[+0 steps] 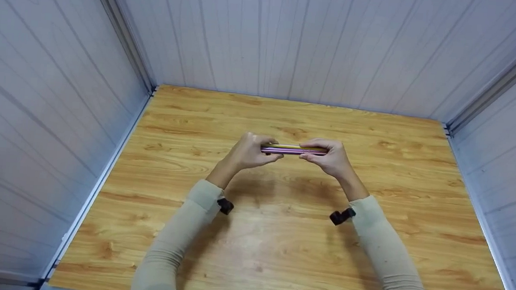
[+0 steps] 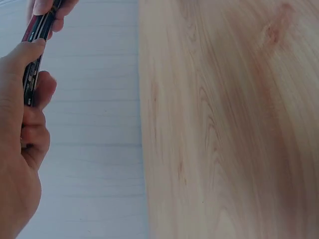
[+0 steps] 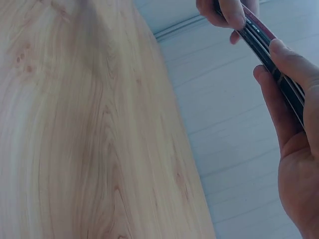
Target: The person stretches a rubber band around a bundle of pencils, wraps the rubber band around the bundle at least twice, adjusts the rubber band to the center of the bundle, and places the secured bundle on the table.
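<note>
A slim bundle of pencils (image 1: 291, 151), with yellow, pink and purple showing in the head view, is held level above the table between both hands. My left hand (image 1: 247, 152) pinches its left end between thumb and fingers. At the other end my right hand (image 1: 331, 159) grips it the same way. From the left wrist, the pencils (image 2: 33, 69) look mostly dark with small pale print and a dark red one. In the right wrist view a thin band seems to cross the dark pencils (image 3: 271, 64). The fingers hide both ends, so their tips cannot be made out.
Below the hands lies a wood-grain table (image 1: 256, 252). Pale panel walls stand at the back (image 1: 282, 39), the left (image 1: 30, 140) and the right (image 1: 507, 169). Small black devices (image 1: 225, 205) stick out from both sleeve cuffs.
</note>
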Tool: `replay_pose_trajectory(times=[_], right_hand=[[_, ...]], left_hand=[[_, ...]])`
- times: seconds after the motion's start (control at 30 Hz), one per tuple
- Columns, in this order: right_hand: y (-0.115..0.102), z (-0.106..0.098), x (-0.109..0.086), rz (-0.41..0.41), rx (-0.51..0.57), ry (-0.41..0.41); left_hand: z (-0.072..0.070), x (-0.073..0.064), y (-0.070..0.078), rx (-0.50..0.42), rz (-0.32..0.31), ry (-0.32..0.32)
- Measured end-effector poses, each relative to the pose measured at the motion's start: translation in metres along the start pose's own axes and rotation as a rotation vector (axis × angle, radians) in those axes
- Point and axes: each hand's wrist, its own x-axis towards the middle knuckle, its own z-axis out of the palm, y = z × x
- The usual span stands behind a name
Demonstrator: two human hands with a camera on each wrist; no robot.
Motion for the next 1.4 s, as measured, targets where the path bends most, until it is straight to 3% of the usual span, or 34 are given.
replay_pose_trajectory(times=[0.2,0.37,0.47,0.77,1.0,1.4], right_hand=[[-0.004,-0.003,0.0,0.081,0.009,0.05],[-0.007,0.0,0.002,0.081,0.027,0.049],[-0.008,0.002,0.003,0.063,0.046,0.043],[-0.008,0.0,-0.001,0.047,0.059,0.061],[-0.004,-0.005,-0.003,-0.013,0.108,0.068],[-0.007,-0.001,-0.001,-0.032,0.063,0.069]], left_hand=[[0.004,-0.005,-0.003,-0.284,-0.071,0.122],[0.011,-0.003,0.0,-0.536,-0.107,0.166],[0.012,-0.001,0.003,-0.622,-0.117,0.181],[0.009,0.0,0.0,-0.618,-0.125,0.157],[0.005,-0.005,-0.007,-0.648,-0.147,0.253],[0.009,-0.003,-0.006,-0.664,-0.128,0.302]])
